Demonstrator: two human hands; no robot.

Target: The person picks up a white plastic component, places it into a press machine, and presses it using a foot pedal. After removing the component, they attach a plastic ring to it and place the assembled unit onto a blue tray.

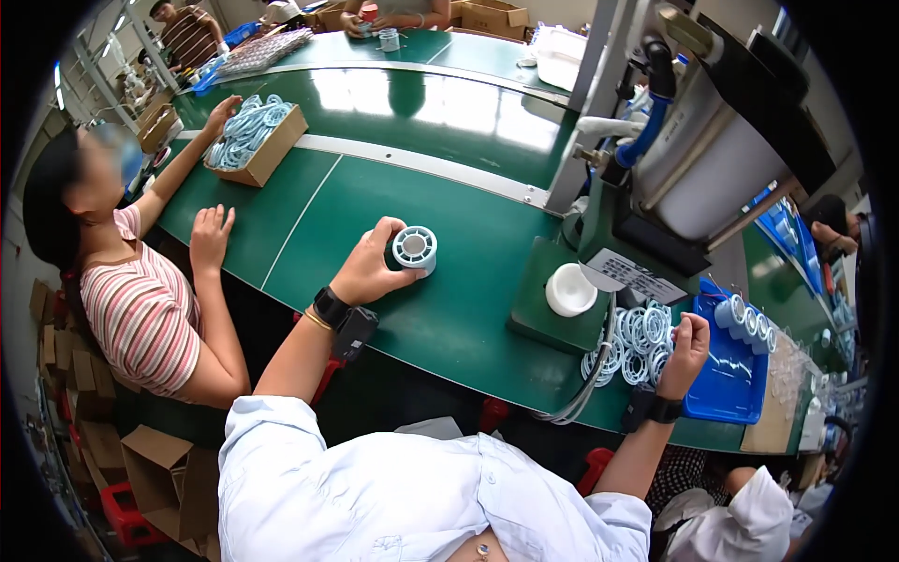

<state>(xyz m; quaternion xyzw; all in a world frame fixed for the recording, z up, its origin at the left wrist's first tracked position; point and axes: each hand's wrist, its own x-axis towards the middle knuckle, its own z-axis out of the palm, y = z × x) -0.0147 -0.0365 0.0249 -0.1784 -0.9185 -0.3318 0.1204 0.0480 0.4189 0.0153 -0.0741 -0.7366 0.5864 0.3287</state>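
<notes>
L hand clamped on pale-blue spool, thumb & fingers round its side, spoked end up, over table, left of machine's green base. R hand by ring pile, next to blue tray; fingers curled, can't tell if they pinch anything. Best imo: grip sides only, spoked face clear, spool upright, R wrist off rings so none snag.

In the left hand, one pale-blue cylindrical spool, clasped around the side. Turned spoked end up over the green worktop, contact unclear, with a round grey centre. Near the right hand, pale-blue rings, heaped and overlapping on the same worktop.
</notes>
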